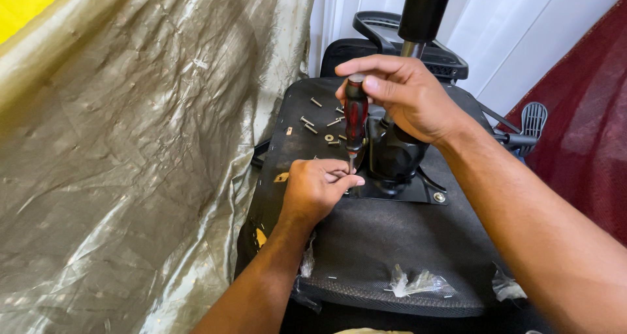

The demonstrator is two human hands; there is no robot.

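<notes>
Black fabric underside of an upturned office chair seat [366, 242], seen from the head camera. Red-and-black screwdriver [356, 115] held upright; right hand [405, 95] closed over its handle top, pressing down. Left hand [317, 190] curled at the tip, fingers pinched, apparently steadying a screw, though this is hidden. Black metal mechanism plate [398, 184] bolted at seat centre. Loose screws [312, 125] laid beyond on the seat, within reach. Crinkled olive sheet [130, 144] hung at left.
</notes>
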